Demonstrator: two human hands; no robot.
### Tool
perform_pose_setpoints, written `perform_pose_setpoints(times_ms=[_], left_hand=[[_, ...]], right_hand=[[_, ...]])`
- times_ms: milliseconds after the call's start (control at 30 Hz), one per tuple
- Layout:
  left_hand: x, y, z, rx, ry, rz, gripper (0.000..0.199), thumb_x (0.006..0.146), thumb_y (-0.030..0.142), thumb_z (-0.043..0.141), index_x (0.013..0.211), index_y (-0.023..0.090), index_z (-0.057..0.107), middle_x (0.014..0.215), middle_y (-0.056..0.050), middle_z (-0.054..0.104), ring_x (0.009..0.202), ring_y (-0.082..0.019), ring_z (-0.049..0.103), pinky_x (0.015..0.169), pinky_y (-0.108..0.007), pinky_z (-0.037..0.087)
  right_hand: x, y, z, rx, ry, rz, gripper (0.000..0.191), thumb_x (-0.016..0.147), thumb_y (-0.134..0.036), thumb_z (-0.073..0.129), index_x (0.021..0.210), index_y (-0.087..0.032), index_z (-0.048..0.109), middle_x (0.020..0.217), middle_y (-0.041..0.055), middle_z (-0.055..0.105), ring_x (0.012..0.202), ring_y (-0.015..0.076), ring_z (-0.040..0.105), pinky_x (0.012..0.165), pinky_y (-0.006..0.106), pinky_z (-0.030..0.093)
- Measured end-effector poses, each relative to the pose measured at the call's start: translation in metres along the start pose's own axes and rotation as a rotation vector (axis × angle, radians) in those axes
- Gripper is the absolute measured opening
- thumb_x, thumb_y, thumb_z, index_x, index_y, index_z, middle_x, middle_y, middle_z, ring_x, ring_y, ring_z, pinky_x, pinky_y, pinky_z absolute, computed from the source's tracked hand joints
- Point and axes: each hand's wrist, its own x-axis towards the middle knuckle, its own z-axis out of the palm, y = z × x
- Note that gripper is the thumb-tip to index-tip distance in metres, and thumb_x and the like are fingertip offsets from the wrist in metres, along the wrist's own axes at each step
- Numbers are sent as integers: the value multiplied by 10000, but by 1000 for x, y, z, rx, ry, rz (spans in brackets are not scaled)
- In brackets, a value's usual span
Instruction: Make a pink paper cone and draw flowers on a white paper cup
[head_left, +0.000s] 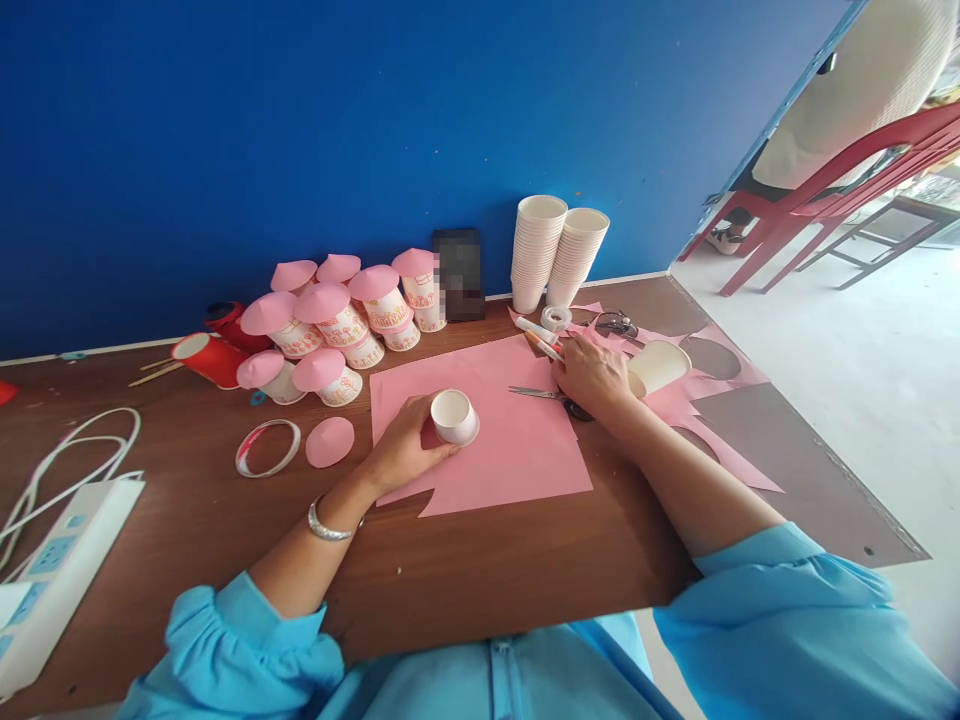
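Observation:
My left hand (409,445) is wrapped round a small white paper cup (454,417) standing on pink paper sheets (517,460). My right hand (592,372) reaches to the orange and white markers (541,343) at the back right of the sheets, its fingers bent down over them; their tips are partly hidden, so a grip is unclear. Black-handled scissors (534,392) lie beside that hand, blades pointing left. A roll of clear tape (556,318) sits just behind the markers. Right of my right hand, a pale cup (664,368) lies on its side.
Several decorated cups with pink cone tops (322,302) stand at the back left, near red cups (210,360). Tall white cup stacks (538,250) stand by the blue wall. Cut pink scraps (735,460) lie right; a power strip (67,570) lies left. A person sits beyond the wall.

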Motion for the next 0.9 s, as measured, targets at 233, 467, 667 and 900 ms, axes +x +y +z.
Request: perform_pose_setpoints(times_ms=[233, 467, 667, 900], left_hand=[[-6, -6, -9, -283, 133, 63, 643, 916, 440, 683, 1483, 243, 453, 1460, -155, 568, 1340, -285, 552, 1114, -466, 469], [-18, 21, -16, -82, 315, 372, 352, 959, 276, 653, 1311, 267, 638, 934, -29, 730, 757, -140, 640, 695, -278, 539], [-21, 36, -16, 11, 339, 352, 147, 981, 242, 622, 1091, 242, 720, 815, -5, 767, 669, -133, 654, 623, -261, 526], [-16, 29, -16, -125, 297, 155, 205, 1003, 349, 585, 1018, 237, 755, 885, -26, 769, 739, -146, 662, 683, -277, 521]], right_hand=[[-23, -19, -15, 231, 85, -92, 212, 930, -279, 536, 1094, -190, 638, 931, 83, 751, 791, 242, 676, 702, 337, 497], [-69, -57, -17, 1074, -189, -459, 182, 922, -386, 661, 974, -224, 726, 818, 24, 737, 647, 141, 616, 604, 264, 471], [-70, -60, -12, 1450, -377, -243, 307, 848, -487, 767, 949, -198, 747, 664, -17, 627, 531, 104, 503, 482, 244, 409], [-64, -62, -5, 1521, -326, -208, 317, 872, -502, 755, 955, -196, 754, 624, -36, 582, 515, 90, 459, 475, 235, 380]])
